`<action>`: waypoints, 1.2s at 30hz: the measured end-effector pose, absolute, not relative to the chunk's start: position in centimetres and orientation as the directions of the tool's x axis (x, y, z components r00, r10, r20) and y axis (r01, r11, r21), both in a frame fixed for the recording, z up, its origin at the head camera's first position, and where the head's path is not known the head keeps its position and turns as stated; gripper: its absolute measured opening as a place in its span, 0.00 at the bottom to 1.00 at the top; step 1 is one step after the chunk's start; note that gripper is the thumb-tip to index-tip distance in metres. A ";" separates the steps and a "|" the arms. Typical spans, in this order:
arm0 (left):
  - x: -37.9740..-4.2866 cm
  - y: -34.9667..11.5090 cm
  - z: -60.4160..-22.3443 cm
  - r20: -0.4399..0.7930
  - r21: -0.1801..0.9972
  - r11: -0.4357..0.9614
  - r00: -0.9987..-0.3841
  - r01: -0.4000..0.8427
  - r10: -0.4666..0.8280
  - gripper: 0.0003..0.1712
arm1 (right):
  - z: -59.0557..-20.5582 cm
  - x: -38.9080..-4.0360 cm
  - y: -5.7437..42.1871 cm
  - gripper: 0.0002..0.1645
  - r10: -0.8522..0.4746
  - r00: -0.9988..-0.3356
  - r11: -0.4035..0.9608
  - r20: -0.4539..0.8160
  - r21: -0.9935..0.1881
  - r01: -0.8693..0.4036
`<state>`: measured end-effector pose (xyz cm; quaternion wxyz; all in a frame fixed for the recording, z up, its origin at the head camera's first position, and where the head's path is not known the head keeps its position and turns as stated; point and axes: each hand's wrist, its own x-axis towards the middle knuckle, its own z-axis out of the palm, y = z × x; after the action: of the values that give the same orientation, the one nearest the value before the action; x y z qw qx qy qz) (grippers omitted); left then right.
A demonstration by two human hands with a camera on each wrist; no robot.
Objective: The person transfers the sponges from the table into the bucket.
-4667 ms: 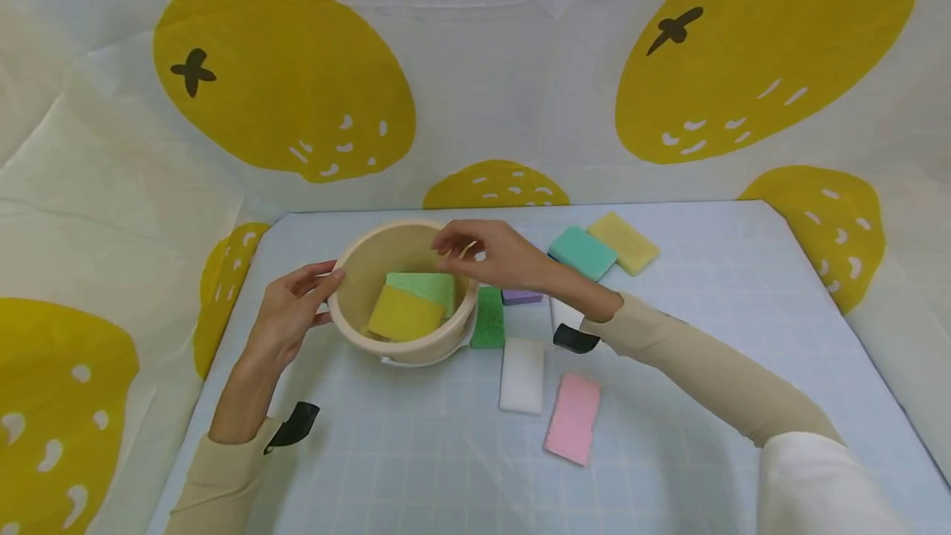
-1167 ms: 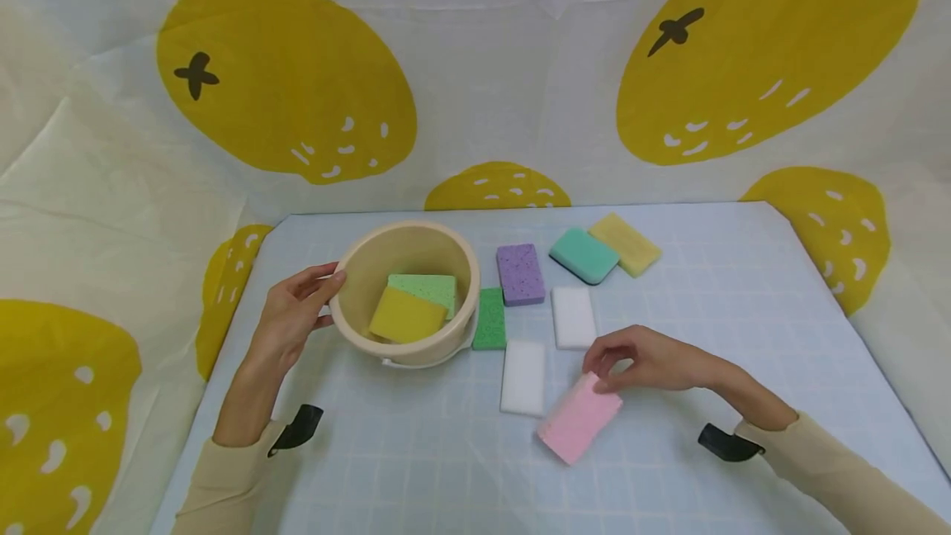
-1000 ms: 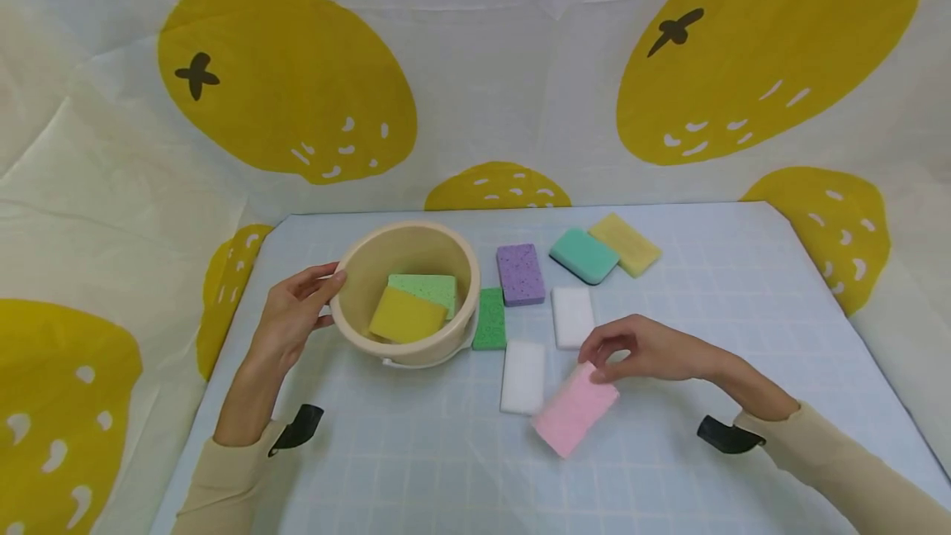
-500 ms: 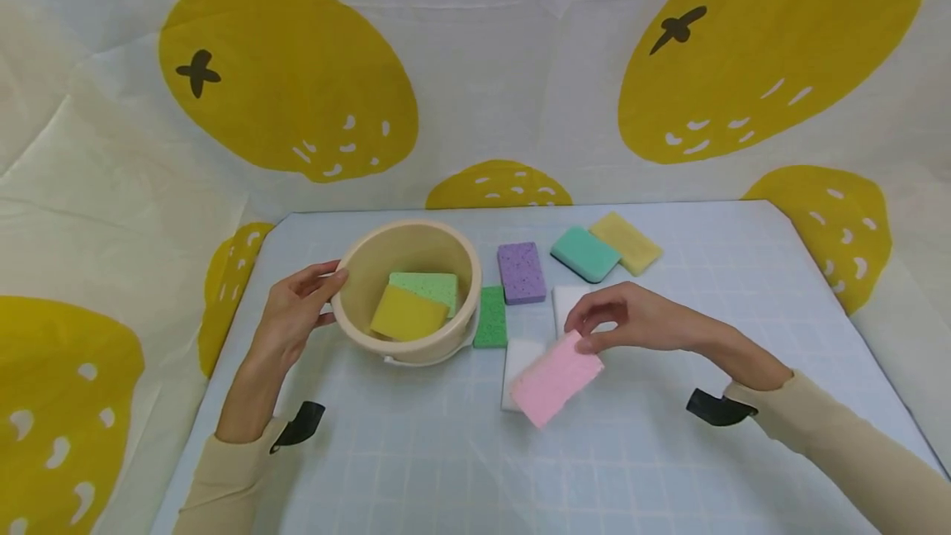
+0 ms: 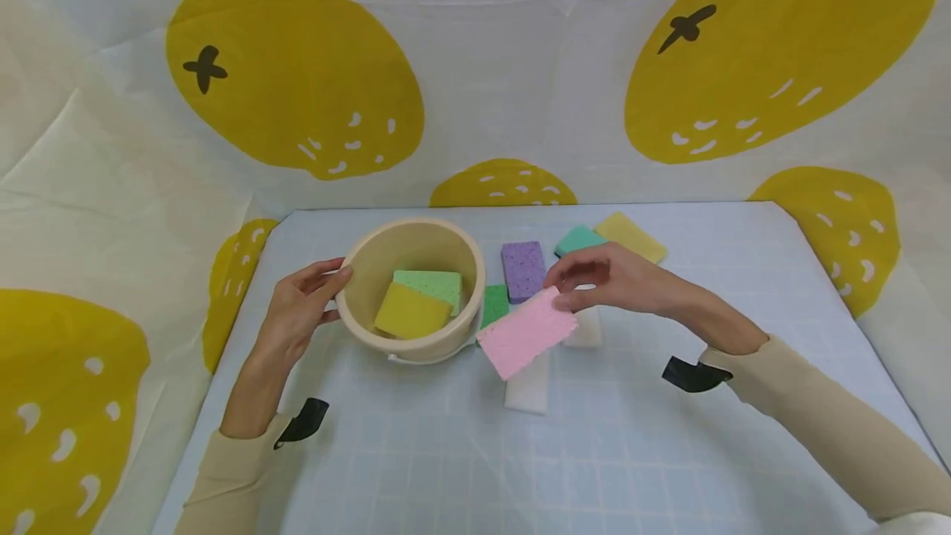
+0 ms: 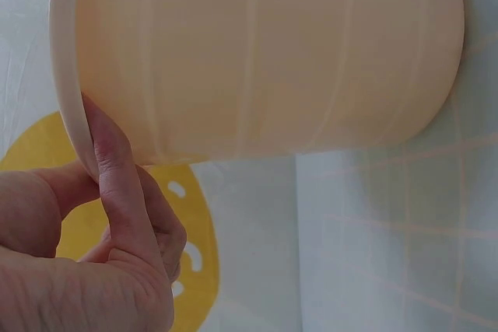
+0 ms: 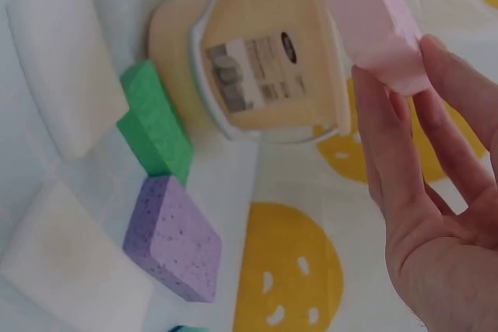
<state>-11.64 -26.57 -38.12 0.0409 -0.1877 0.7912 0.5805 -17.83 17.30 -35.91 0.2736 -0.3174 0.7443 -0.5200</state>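
Observation:
A cream plastic bucket stands at the left of the table; a yellow sponge and a light green sponge lie inside it. My left hand pinches the bucket's rim on its left side, as the left wrist view shows close up. In my right hand a pink sponge is pinched by one end between thumb and fingertips. It is raised above the table, right of the bucket, and overlaps a white sponge and a green sponge in the head view.
A purple sponge lies right of the bucket. Farther back are a teal sponge and a pale yellow one. Another white sponge lies below my right hand. The bucket's handle hangs down its side.
My right hand has left the bucket, picked up the pink sponge from the table's front and carried it up and left toward the bucket. The left hand stays on the rim.

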 end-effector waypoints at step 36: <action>-11.7 -26.3 -37.8 -0.315 0.888 0.256 -0.911 -0.382 -0.265 0.39 | -34.8 -20.8 5.0 0.15 -0.646 -0.763 0.166 -0.024 -0.980 -0.110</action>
<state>-11.69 -26.29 -37.79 0.0506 -0.2045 0.7909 0.5745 -20.84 5.00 -34.81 0.2262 -0.2591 0.7294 -0.5913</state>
